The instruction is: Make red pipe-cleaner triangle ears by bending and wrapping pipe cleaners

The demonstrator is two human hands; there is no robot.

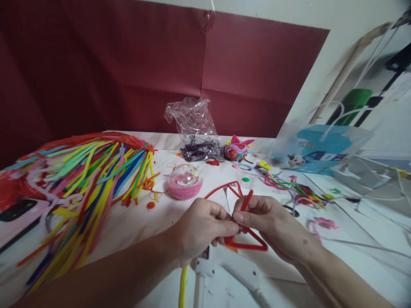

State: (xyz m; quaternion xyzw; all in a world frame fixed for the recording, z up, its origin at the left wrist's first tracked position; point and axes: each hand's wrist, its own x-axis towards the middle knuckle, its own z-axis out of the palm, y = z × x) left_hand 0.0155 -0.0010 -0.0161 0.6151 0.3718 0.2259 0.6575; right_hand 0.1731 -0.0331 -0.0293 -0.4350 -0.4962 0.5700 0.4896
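Red, fuzzy pipe cleaner [247, 245], bent into angular loops with one free end upright, is pinched by left hand [202, 226] and right hand [268, 222] together, just in front of the pink dome [185, 182].

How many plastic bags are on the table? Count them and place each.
2. A clear crinkled bag stands at the back centre; a blue-printed bag sits at the right. Others may be hidden.
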